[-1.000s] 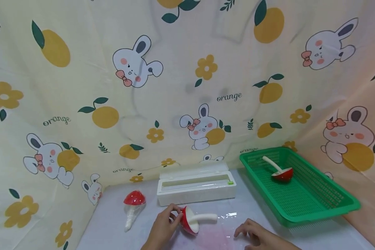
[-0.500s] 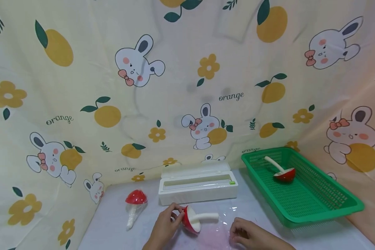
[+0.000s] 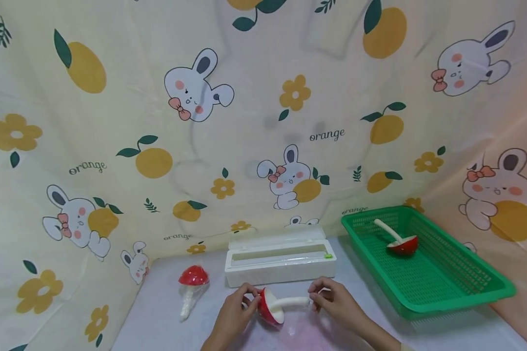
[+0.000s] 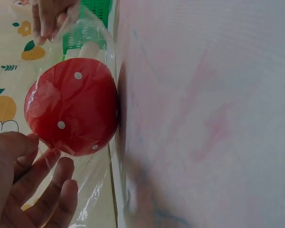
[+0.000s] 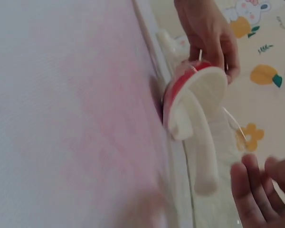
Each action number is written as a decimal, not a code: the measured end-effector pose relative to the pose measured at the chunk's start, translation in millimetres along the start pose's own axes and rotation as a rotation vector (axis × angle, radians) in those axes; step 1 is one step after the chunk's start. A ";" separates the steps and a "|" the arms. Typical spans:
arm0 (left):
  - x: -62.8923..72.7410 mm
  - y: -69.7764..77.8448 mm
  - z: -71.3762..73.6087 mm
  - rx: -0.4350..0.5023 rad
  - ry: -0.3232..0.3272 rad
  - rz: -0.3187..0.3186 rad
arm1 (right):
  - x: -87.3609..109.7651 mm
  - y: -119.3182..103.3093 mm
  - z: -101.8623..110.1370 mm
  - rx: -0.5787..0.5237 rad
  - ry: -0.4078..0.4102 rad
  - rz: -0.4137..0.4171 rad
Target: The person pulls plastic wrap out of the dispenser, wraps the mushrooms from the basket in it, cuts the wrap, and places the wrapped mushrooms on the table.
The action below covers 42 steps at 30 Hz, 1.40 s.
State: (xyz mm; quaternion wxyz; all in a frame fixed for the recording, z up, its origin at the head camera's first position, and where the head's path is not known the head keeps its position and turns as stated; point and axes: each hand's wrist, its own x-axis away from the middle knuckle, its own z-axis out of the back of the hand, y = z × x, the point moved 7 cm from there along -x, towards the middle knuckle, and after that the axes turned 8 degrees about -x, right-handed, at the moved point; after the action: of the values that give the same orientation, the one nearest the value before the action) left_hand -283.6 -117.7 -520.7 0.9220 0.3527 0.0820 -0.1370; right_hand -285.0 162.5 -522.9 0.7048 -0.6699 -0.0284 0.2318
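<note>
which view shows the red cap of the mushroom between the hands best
The left wrist view: the cap appears large there, its rounded red top and several white dots facing the camera. The head view shows it smaller and side-on, with the white underside visible; the right wrist view shows mainly that underside and a red strip.

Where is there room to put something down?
The basket is bare on the near side of its mushroom. The table has bare gaps between the wrapped mushroom and left hand, and between the right hand and basket. It's crowded between the hands: middle mushroom, film.
</note>
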 end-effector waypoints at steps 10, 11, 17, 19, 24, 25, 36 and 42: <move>-7.7 -3.6 -1.9 0.082 0.003 0.047 | -21.9 11.6 3.3 -0.056 0.134 0.011; -8.1 -4.2 -2.2 0.082 0.003 0.055 | -22.5 11.5 1.2 -0.018 0.111 0.033; -9.5 -7.5 -2.9 0.101 0.022 0.084 | -21.2 13.6 -14.0 0.281 -0.053 0.107; -10.3 -8.6 -2.6 0.115 0.038 0.087 | -19.9 15.3 -18.4 0.367 -0.100 0.103; -13.1 -11.9 -1.7 0.141 0.080 0.098 | -21.5 19.5 -25.3 0.512 -0.178 0.078; -13.7 -12.5 -1.6 0.141 0.088 0.097 | -22.9 20.2 -26.6 0.524 -0.189 0.074; -21.1 -13.6 -7.4 0.153 0.167 0.105 | -38.0 24.3 -29.7 0.563 -0.128 0.010; -21.1 -9.2 -4.8 0.218 0.224 0.073 | -41.2 11.9 -22.7 0.470 -0.081 0.077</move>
State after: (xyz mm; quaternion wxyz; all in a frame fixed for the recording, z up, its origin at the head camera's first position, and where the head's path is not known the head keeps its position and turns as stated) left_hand -306.7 -116.9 -524.9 0.8677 0.4666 0.1561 -0.0712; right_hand -317.2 126.3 -525.4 0.8303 -0.4783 0.0238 0.2852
